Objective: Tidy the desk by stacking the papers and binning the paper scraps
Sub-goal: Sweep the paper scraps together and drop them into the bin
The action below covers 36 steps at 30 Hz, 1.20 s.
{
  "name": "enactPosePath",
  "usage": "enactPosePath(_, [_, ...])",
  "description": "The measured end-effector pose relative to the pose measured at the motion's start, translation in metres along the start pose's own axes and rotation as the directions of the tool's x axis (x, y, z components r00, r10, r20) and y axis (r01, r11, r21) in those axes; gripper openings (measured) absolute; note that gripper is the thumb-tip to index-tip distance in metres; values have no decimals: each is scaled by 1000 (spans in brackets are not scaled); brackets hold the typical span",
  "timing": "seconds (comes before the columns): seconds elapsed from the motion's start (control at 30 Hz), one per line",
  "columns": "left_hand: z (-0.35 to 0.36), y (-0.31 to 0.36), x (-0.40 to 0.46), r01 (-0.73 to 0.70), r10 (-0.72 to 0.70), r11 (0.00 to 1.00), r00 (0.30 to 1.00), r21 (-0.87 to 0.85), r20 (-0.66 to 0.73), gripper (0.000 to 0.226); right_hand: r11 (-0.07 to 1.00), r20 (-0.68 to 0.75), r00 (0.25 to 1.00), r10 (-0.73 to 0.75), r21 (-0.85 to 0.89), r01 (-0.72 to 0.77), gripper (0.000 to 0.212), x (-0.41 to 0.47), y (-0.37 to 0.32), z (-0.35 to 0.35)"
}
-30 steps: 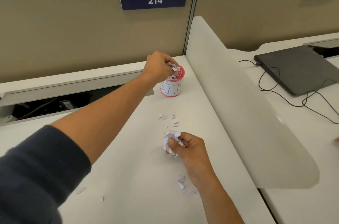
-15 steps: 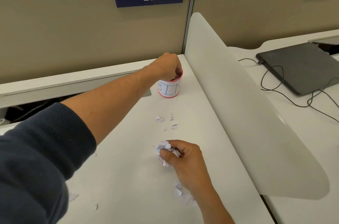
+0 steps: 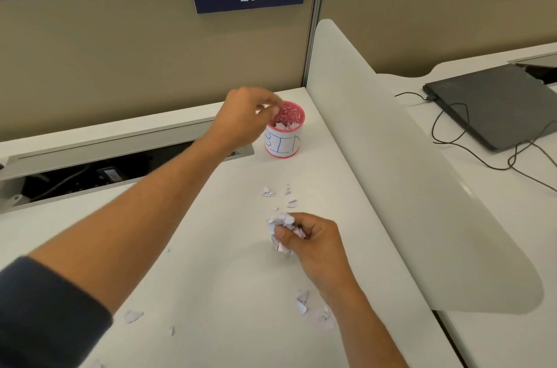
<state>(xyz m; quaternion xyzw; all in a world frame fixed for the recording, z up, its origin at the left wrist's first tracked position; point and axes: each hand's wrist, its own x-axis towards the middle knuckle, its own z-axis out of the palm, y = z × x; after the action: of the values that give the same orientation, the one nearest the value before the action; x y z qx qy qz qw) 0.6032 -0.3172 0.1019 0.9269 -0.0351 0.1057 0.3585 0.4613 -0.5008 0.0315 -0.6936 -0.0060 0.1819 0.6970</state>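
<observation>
A small pink mesh cup [image 3: 284, 138] with a white label reading "BIN" stands at the far end of the white desk [image 3: 211, 262]; white paper scraps lie inside it. My left hand [image 3: 245, 120] hovers at the cup's left rim, blurred, fingers loosely curled with nothing visible in them. My right hand [image 3: 313, 242] rests on the desk nearer to me, closed around a crumpled wad of paper scraps [image 3: 280, 230]. Loose small scraps [image 3: 268, 192] lie between the wad and the cup, more scraps [image 3: 302, 301] lie by my right wrist, and a few bits [image 3: 132, 315] lie at the lower left.
A white curved divider panel [image 3: 407, 186] runs along the desk's right side. Beyond it a shut dark laptop [image 3: 494, 102] with black cables [image 3: 470, 141] lies on the neighbouring desk. An open cable trough [image 3: 90, 171] sits at the back left under beige partition walls.
My left hand, which held scraps and dipped into the cup, has lifted up and left of the rim with the scraps gone. My right hand stays on its wad.
</observation>
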Motion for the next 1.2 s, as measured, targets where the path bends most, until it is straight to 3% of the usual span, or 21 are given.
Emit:
enactPosePath(0.13, [15, -29, -56, 87, -92, 991, 995, -104, -46, 19, 997, -12, 1000, -20, 68, 21, 19, 12, -5, -4])
enactPosePath(0.23, [30, -54, -100, 108, -109, 994, 993, -23, -54, 19, 993, -21, 999, -34, 110, 37, 19, 21, -14, -5])
enactPosePath(0.33, [45, -83, -139, 164, -172, 979, 984, 118, 55, 27, 995, -39, 997, -59, 74, 62, 16, 34, -26, -9])
enactPosePath(0.47, [57, -103, -166, 85, -116, 971, 985, 225, 128, 49, 993, -44, 992, -119, 15, 119, 18, 65, -49, -15])
enactPosePath(0.57, [60, -102, -167, 59, -90, 961, 990, 269, 105, 54, 980, -57, 982, -178, -100, 172, 9, 99, -70, -22])
enactPosePath(0.83, [59, -102, -167, 38, -66, 963, 993, 266, 97, 50, 899, -90, 968, -236, -398, 182, 7, 196, -106, -28])
enactPosePath(0.9, [59, -102, -167, 40, -66, 963, 994, 267, 88, 51, 771, -40, 960, -277, -605, 198, 9, 207, -112, -25])
enactPosePath(1.0, [59, -103, -167, 36, -62, 959, 995, 280, 83, 51, 430, 120, 951, -285, -871, 238, 18, 213, -120, -13])
enactPosePath(1.1, [60, -104, -167, 30, -55, 958, 995, 287, 83, 49, 147, 224, 960, -166, -958, 248, 22, 218, -120, 5])
enactPosePath(1.2, [60, -104, -167, 19, -45, 957, 996, 290, 83, 49, -10, 261, 963, -63, -965, 261, 23, 221, -114, 18])
